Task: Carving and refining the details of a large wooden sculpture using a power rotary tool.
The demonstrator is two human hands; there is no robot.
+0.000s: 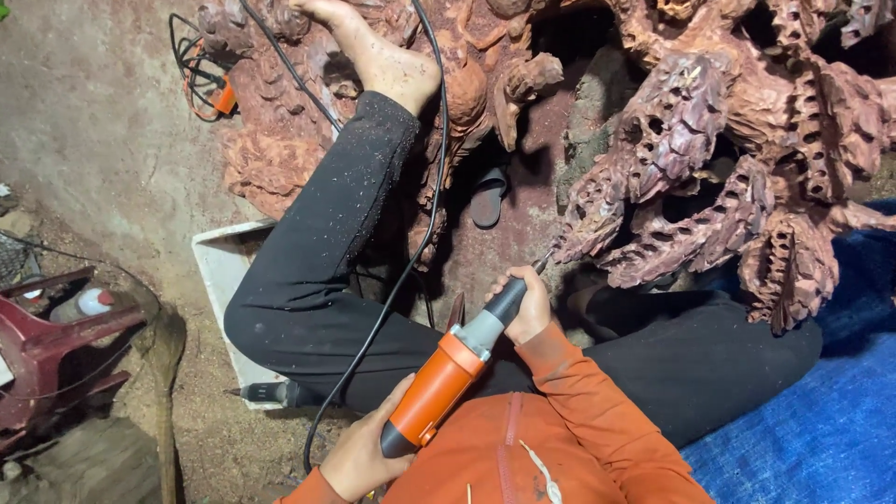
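- the person sits on the ground in black trousers and an orange jacket, one bare foot braced up on the reddish carved wood.
- the right hand is wrapped shut around the dark grey nose of an orange rotary carving tool, fingers curled over the top.
- the left hand is closed around the tool's rear end, cupping it from below where the orange body stops.
- the tool lies slanted across the lap, its thin bit up against the lower tip of a large root wood carving, at a scaly, knobbly branch.
- a black power cord runs from near the left hand up over the bent leg.
- a dark sandal lies in a hollow of the wood.
- a blue tarp covers the ground on the right.
- a white tray sits under the bent knee; a dark red plastic chair stands far left.
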